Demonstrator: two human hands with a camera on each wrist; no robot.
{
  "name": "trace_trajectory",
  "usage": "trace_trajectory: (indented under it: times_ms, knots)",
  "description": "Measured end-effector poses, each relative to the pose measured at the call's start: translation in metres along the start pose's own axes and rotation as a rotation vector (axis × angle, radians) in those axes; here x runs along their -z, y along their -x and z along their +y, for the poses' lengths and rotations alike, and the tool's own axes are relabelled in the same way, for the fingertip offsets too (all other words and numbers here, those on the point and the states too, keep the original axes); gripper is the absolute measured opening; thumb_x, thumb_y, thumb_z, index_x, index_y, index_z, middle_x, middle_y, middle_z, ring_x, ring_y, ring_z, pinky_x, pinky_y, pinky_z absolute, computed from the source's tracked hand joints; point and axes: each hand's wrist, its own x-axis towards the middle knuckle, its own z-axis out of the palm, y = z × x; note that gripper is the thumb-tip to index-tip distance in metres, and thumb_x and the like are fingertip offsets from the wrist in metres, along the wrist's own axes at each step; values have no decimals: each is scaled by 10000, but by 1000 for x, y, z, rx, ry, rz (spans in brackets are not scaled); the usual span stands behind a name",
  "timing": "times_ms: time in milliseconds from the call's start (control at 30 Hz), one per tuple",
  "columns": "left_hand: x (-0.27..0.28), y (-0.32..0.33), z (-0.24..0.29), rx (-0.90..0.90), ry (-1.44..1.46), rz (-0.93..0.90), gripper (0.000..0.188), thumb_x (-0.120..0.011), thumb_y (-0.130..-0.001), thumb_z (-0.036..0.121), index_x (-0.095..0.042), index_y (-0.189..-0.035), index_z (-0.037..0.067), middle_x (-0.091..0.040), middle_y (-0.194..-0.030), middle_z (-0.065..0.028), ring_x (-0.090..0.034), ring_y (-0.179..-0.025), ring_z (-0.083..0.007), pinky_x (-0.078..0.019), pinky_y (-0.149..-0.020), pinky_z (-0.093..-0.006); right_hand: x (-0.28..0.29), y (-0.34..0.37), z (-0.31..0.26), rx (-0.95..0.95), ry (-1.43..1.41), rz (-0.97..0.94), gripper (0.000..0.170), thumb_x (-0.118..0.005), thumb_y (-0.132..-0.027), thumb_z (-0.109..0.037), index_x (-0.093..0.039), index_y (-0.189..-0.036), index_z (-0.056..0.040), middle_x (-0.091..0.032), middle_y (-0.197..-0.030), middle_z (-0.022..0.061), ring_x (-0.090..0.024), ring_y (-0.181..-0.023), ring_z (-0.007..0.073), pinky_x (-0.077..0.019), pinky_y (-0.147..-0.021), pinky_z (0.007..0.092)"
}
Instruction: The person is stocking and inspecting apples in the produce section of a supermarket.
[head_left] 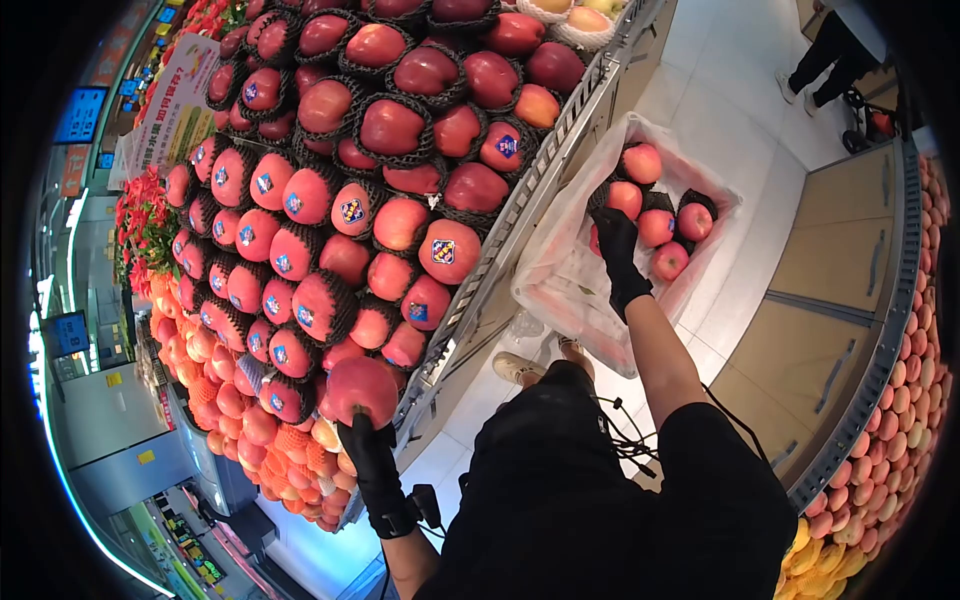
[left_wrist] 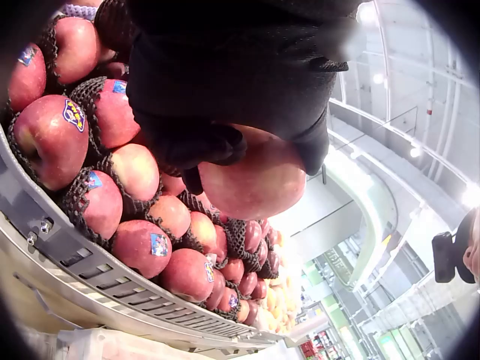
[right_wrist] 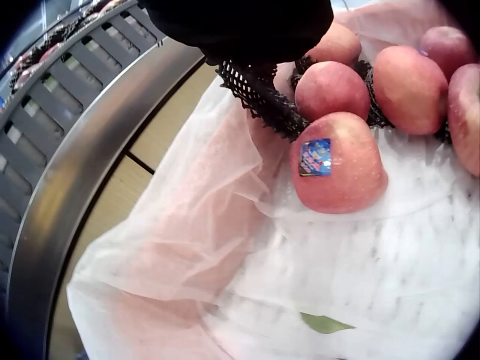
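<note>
In a black glove, my left hand [head_left: 370,462] grips a large red apple [head_left: 361,389] beside the sloping apple display; the left wrist view shows fingers curled round that apple [left_wrist: 253,180]. My right hand [head_left: 622,258], also gloved in black, is over the lined crate [head_left: 560,262]. From its fingers a black foam net [right_wrist: 262,101] hangs down in the right wrist view; the fingertips themselves are hidden. Just below the net lies an apple with a blue sticker [right_wrist: 339,166]. Several more apples [head_left: 670,261] lie in the crate, some on black nets.
A metal rail [head_left: 505,215] edges the stacked apples [head_left: 390,127] on the left. Wooden cabinets [head_left: 835,250] and another fruit display [head_left: 880,440] stand on the right. Another person's legs [head_left: 832,58] are at the top right. A green leaf [right_wrist: 325,323] lies on the crate's liner.
</note>
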Motion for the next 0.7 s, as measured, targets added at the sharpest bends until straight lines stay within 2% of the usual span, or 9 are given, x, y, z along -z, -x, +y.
trace_trajectory:
  times_ms: [100, 133, 267, 367, 400, 500, 533, 600, 700]
  knots:
    - [3, -7, -12, -73, -40, 65, 464, -500, -893, 286, -420, -1283, 49, -542, -994, -72, -525, -648, -137, -422, -515, -241, 0, -2, -10, -146, -96, 111, 152, -724, -793, -155, -694, -866, -25, -701, -885, 113, -663, -801, 222, -510, -764, 325]
    - [2, -8, -14, -100, -30, 91, 464, -499, -895, 291, -420, -1283, 48, -545, -1008, -77, -542, -673, -147, -441, -535, -246, 1, -1, -8, -119, -257, 150, 184, -722, -771, -105, -656, -928, -36, -670, -870, 83, -628, -804, 172, -496, -770, 303]
    - [-10, 0, 7, -146, 123, 94, 467, -484, -908, 329, -428, -1273, 43, -550, -1041, -97, -583, -731, -182, -487, -580, -267, 11, -8, 1, -162, -278, 253, 358, -637, -770, -20, -572, -1122, -24, -611, -948, 67, -578, -868, 165, -467, -826, 288]
    - [7, 0, 0, -159, 88, 62, 390, -460, -953, 311, -502, -1176, -6, -577, -1046, -117, -574, -893, -223, -468, -767, -325, 30, -13, -21, -20, -229, 372, 260, -606, -763, 13, -569, -1015, -42, -571, -868, 33, -556, -802, 158, -460, -744, 281]
    - [14, -5, -7, -140, 129, 45, 389, -453, -957, 312, -504, -1172, -9, -579, -1038, -115, -572, -890, -222, -466, -762, -325, 43, -11, -33, 114, -142, 319, 202, -569, -769, 25, -583, -964, -30, -576, -875, 34, -553, -807, 154, -449, -736, 279]
    - [31, -14, -24, -54, 341, -23, 423, -442, -944, 332, -460, -1227, 19, -570, -1003, -96, -580, -766, -194, -483, -611, -286, 57, -12, -28, 23, -334, 151, 133, -565, -780, 28, -603, -899, -17, -580, -880, 33, -560, -828, 151, -447, -751, 276]
    - [35, -13, -25, -32, 395, -37, 435, -441, -938, 337, -446, -1245, 28, -568, -995, -91, -585, -731, -186, -493, -568, -275, 60, -13, -25, 101, -220, 156, 83, -566, -809, 20, -618, -865, -11, -595, -892, 42, -578, -847, 152, -457, -754, 280]
    - [35, -7, -17, -34, 387, -19, 423, -447, -939, 323, -451, -1241, 28, -578, -997, -92, -596, -764, -193, -510, -596, -283, 60, -18, -20, 156, -171, 180, 54, -616, -782, -5, -643, -828, 1, -608, -812, 71, -590, -772, 190, -465, -716, 306]
    - [49, -15, -37, -517, -376, 92, 298, -571, -927, 189, -537, -1139, -18, -597, -956, -82, -589, -819, -214, -487, -719, -284, 58, -17, -40, 92, -252, 222, 48, -633, -772, -30, -655, -803, -1, -607, -726, 101, -591, -704, 219, -458, -663, 338]
